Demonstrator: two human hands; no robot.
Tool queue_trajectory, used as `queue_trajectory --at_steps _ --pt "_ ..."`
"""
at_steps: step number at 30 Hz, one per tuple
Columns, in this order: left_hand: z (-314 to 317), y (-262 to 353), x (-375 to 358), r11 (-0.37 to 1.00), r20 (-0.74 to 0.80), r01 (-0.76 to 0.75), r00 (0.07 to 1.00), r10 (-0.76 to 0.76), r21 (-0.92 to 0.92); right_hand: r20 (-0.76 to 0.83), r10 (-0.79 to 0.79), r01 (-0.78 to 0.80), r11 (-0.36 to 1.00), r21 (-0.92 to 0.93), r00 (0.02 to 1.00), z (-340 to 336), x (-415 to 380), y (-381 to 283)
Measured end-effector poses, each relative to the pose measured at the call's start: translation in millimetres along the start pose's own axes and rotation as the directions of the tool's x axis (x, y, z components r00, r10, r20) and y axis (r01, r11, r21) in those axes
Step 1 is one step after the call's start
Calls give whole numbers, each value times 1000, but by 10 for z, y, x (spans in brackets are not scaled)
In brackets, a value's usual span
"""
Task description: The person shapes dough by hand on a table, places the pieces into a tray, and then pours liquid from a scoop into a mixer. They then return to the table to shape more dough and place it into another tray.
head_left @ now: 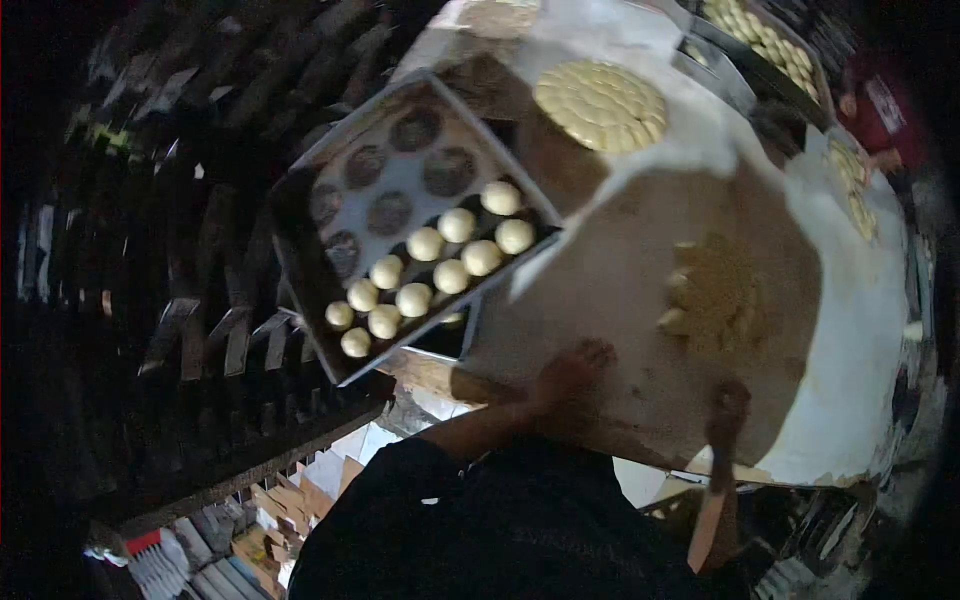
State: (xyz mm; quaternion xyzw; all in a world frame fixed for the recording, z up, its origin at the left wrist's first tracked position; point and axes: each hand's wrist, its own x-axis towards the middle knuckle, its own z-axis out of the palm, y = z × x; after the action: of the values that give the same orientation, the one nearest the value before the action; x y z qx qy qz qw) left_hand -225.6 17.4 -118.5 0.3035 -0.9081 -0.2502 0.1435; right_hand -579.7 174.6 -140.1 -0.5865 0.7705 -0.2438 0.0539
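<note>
My left hand point(577, 370) is low over the table point(540, 320), near its front edge, with its fingers apart and nothing visible in them. Farther right, my right hand point(729, 405) looks closed, but blur and shadow hide what it may hold. Beyond both hands lies a patch of tan crumbs or filling point(718, 295), with a few pale dough pieces point(675, 320) along its left side. Off to the left, a square metal tray point(420, 325) carries rows of round dough balls point(482, 258); its far part shows dark round marks.
A large round mass of cut dough point(600, 105) sits at the table's far side. At the upper right is a tray of dough pieces point(765, 45). A person in a red top point(885, 120) works at the right edge near more dough point(850, 185). Dark racks fill the left.
</note>
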Motion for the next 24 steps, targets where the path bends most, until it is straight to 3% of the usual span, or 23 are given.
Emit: queue_trajectory --at_steps 1,2,3,5,6,7,9,10,11,12,13,15,16,18,21,22,24 --pt "-306 74 -170 997 114 63 992 -59 -33 75 11 -13 1000 27 997 -103 -28 282" --pt "-574 105 -345 990 233 128 966 -110 -63 265 244 -330 874 357 933 -260 -13 309" --pt "-779 55 -524 957 206 217 962 -177 -194 508 368 -622 554 553 779 -468 12 415" --pt "-1215 -121 -835 826 164 348 937 -307 -443 575 393 -695 444 565 718 -474 270 -220" --pt "-1590 -151 -984 851 52 316 944 -325 -420 606 404 -729 387 565 685 -488 414 -587" --pt "-2002 -184 -1161 873 -54 291 940 -337 -391 586 285 -641 486 594 759 -384 578 -1278" --pt "-2629 -468 -1462 838 -241 482 808 -538 -256 509 30 -416 619 666 860 -176 912 -2663" --pt "-2892 -754 -1632 896 -344 441 836 -429 -46 599 -39 -395 717 575 799 -155 1100 -3421" --pt "-2967 -1109 -1787 823 -375 538 812 -448 181 458 -293 -48 799 599 840 147 1147 -3736" --pt "-2944 -1417 -1919 690 -415 608 787 -457 392 478 -486 0 701 713 732 58 1293 -4433" --pt "-2950 -1561 -2006 692 -463 611 776 -428 385 325 -617 99 552 828 717 313 1313 -4870" --pt "-2967 -1734 -2103 693 -557 619 745 -368 369 115 -762 429 474 769 637 650 1429 -5594" --pt "-2998 -1746 -2117 698 -525 609 761 -381 377 38 -830 554 404 728 556 923 1501 -5821" --pt "-2996 -1700 -2148 714 -444 582 798 -409 389 248 -846 552 504 664 473 1415 1574 -6067" --pt "-2950 -1790 -2178 655 -425 564 821 -382 502 103 -874 760 467 453 475 1576 1528 -5951" --pt "-3109 -1655 -2099 603 -131 576 774 -620 552 29 -836 731 496 469 548 1362 1492 -5847" --pt "-2916 -1828 -2217 621 -346 453 891 -293 640 -96 -767 689 505 520 635 898 1448 -5404"
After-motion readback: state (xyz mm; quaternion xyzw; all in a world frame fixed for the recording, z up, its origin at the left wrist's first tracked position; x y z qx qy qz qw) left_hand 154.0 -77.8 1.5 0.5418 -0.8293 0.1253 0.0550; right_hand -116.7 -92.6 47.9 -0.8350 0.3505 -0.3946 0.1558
